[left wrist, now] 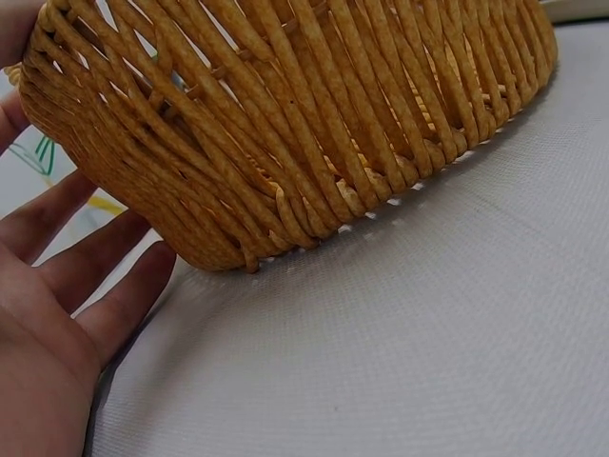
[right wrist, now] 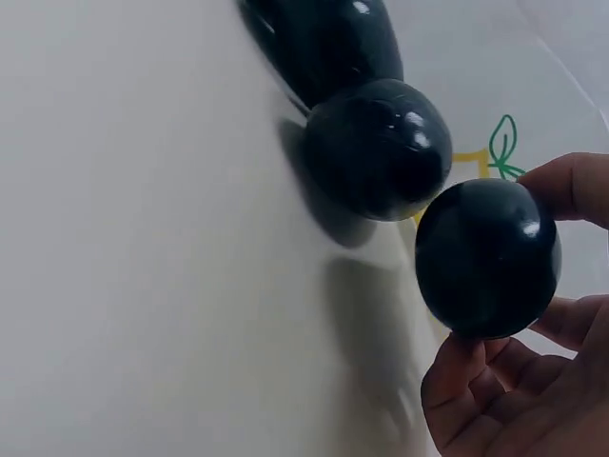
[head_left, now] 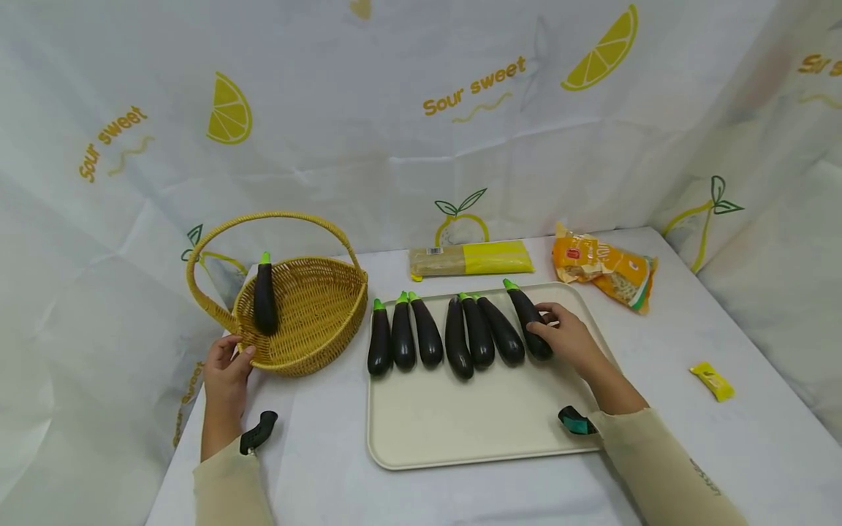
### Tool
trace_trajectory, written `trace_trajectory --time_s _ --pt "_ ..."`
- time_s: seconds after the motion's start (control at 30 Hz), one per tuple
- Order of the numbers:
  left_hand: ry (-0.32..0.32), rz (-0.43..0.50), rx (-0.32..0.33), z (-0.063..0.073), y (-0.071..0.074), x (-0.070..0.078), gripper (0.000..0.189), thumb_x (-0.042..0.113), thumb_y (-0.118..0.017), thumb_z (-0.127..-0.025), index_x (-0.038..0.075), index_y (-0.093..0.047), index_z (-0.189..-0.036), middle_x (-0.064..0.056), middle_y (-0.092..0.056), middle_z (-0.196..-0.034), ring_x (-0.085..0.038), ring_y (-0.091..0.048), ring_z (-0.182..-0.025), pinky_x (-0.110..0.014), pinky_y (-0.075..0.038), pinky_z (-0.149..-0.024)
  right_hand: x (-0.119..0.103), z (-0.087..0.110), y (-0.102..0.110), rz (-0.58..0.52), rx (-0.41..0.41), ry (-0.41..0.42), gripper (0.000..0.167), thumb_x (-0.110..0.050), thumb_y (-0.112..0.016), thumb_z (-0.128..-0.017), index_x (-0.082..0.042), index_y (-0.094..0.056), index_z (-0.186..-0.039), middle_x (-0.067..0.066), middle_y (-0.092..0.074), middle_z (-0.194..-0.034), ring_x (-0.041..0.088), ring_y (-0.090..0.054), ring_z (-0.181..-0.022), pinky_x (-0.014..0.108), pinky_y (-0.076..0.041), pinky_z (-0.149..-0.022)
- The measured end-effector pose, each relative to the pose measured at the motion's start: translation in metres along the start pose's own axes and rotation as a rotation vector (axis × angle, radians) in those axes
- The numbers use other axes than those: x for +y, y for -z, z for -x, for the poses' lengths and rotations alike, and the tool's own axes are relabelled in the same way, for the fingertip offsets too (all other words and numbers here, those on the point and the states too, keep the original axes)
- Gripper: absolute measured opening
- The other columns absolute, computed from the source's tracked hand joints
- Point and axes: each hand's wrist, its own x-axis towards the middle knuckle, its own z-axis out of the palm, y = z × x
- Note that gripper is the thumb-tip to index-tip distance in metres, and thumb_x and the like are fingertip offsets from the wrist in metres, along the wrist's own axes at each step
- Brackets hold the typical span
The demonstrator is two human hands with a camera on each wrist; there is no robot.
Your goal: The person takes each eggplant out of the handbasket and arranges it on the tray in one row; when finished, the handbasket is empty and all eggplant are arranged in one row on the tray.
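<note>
My right hand [head_left: 571, 342] pinches a dark eggplant [head_left: 526, 318] with a green stem end, at the right of a row of several eggplants. In the right wrist view, the held eggplant's [right wrist: 488, 259] rounded end sits between thumb and fingers, a shadow below it on the cream tray [head_left: 473, 420]. At the left, my left hand [head_left: 226, 374] grips the near-left rim of a woven basket [head_left: 322, 307] with a tall handle. Its fingers [left wrist: 128, 286] spread against the outer wall in the left wrist view. One eggplant [head_left: 265, 299] leans inside the basket against its left side.
Behind the tray lies a yellow and tan packet [head_left: 470, 259]. An orange snack bag [head_left: 605, 267] lies at the back right, and a small yellow packet [head_left: 712, 381] at the right. A printed white curtain [head_left: 368, 95] stands behind the table.
</note>
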Motion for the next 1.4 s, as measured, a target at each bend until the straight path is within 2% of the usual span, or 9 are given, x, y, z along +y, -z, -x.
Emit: trace_trajectory --time_s 0.23,0.47,0.67,0.77,0.9,1.03,1.17,1.3,1.4 --pt "0.000 -0.003 -0.001 0.002 -0.001 0.000 0.026 -0.009 -0.064 -0.088 0.002 -0.052 -0.109 -0.010 -0.046 -0.137 -0.024 -0.046 -0.115 -0.021 -0.049 -0.083 0.008 0.001 -0.006 0.105 -0.009 0.023 0.063 -0.041 -0.059 -0.095 -0.005 -0.040 -0.142 0.023 -0.051 -0.125 0.037 -0.051 -0.112 0.050 -0.045 -0.088" --pt "0.002 -0.006 -0.005 0.001 -0.002 0.001 0.027 -0.008 -0.063 -0.089 0.001 -0.051 -0.111 -0.010 -0.045 -0.139 -0.024 -0.046 -0.117 -0.021 -0.049 -0.083 0.007 0.002 -0.001 0.159 0.015 0.009 0.071 -0.048 -0.058 -0.094 -0.002 -0.036 -0.144 0.022 -0.051 -0.124 0.037 -0.053 -0.109 0.050 -0.045 -0.087" --pt "0.004 -0.005 0.007 0.001 -0.003 0.002 0.026 -0.009 -0.062 -0.089 0.001 -0.052 -0.111 -0.009 -0.044 -0.139 -0.024 -0.045 -0.116 -0.020 -0.049 -0.083 -0.014 -0.002 0.007 0.160 0.065 0.043 0.064 -0.043 -0.058 -0.095 -0.004 -0.039 -0.143 0.020 -0.053 -0.122 0.036 -0.054 -0.108 0.049 -0.046 -0.085" --pt "0.007 -0.013 0.009 0.002 -0.002 0.003 0.026 -0.008 -0.063 -0.089 0.002 -0.052 -0.111 -0.009 -0.043 -0.139 -0.024 -0.045 -0.116 -0.019 -0.048 -0.084 -0.035 -0.010 0.000 0.132 0.078 0.079 0.059 -0.038 -0.060 -0.096 -0.005 -0.042 -0.142 0.018 -0.055 -0.121 0.034 -0.055 -0.106 0.047 -0.048 -0.083" --pt "0.007 -0.009 0.007 0.002 -0.002 0.000 0.026 -0.008 -0.063 -0.089 0.002 -0.052 -0.110 -0.010 -0.043 -0.140 -0.024 -0.045 -0.117 -0.019 -0.049 -0.084 -0.071 -0.023 -0.024 0.088 0.073 0.178 0.055 -0.032 -0.063 -0.095 -0.006 -0.046 -0.140 0.013 -0.058 -0.116 0.028 -0.057 -0.100 0.043 -0.049 -0.080" --pt "0.005 -0.023 -0.014 0.001 -0.001 -0.002 0.028 -0.006 -0.064 -0.089 0.001 -0.051 -0.112 -0.009 -0.044 -0.140 -0.025 -0.045 -0.119 -0.020 -0.048 -0.085 -0.108 -0.038 -0.058 0.065 0.021 0.307 0.053 -0.030 -0.065 -0.094 -0.007 -0.048 -0.139 0.008 -0.060 -0.110 0.024 -0.059 -0.096 0.040 -0.049 -0.076" --pt "0.012 -0.023 -0.021 0.001 -0.001 -0.004 0.028 -0.006 -0.064 -0.089 0.001 -0.051 -0.112 -0.009 -0.044 -0.138 -0.025 -0.045 -0.119 -0.021 -0.049 -0.085 -0.141 -0.047 -0.095 0.054 -0.082 0.411 0.050 -0.027 -0.064 -0.095 -0.009 -0.048 -0.139 0.008 -0.061 -0.111 0.021 -0.059 -0.093 0.036 -0.050 -0.072" --pt "0.002 -0.021 0.003 0.000 0.000 -0.004 0.025 -0.008 -0.063 -0.089 0.003 -0.052 -0.109 -0.008 -0.046 -0.135 -0.025 -0.046 -0.116 -0.020 -0.049 -0.084 -0.174 -0.053 -0.133 0.055 -0.197 0.476 0.049 -0.026 -0.062 -0.096 -0.009 -0.047 -0.139 0.005 -0.059 -0.111 0.016 -0.059 -0.090 0.031 -0.050 -0.068" --pt "-0.013 -0.008 -0.003 -0.001 0.000 -0.002 0.025 -0.009 -0.062 -0.089 0.003 -0.052 -0.109 -0.008 -0.047 -0.134 -0.025 -0.047 -0.115 -0.021 -0.049 -0.084 -0.199 -0.059 -0.160 0.050 -0.263 0.513 0.048 -0.025 -0.061 -0.097 -0.009 -0.047 -0.140 0.001 -0.058 -0.107 0.012 -0.058 -0.088 0.029 -0.049 -0.066"
